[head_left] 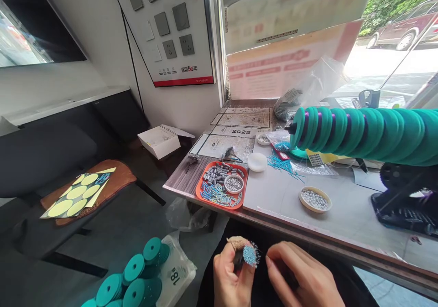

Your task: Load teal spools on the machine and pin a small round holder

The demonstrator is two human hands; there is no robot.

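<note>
My left hand (234,275) is closed around a small bundle with a round face of light-blue beads or rod ends (249,255) and dark bristly tips along its side. A tan wrap (237,242) covers one of its fingers. Just to the right, my right hand (301,273) has its fingers curled, with thumb and forefinger close to the bundle; anything between them is too small to make out. Both hands are above my lap, in front of the table edge. Beyond them, an orange tray (198,195) holds grey cylinders, blue pieces and a cup of small silver beads (234,184).
On the table are a dish of silvery pieces (314,199), a white lid (257,162), blue sticks (282,163) and a black stand (404,202) below a long row of green discs (362,136). Green spools (133,275) lie low at left, near a chair (112,179).
</note>
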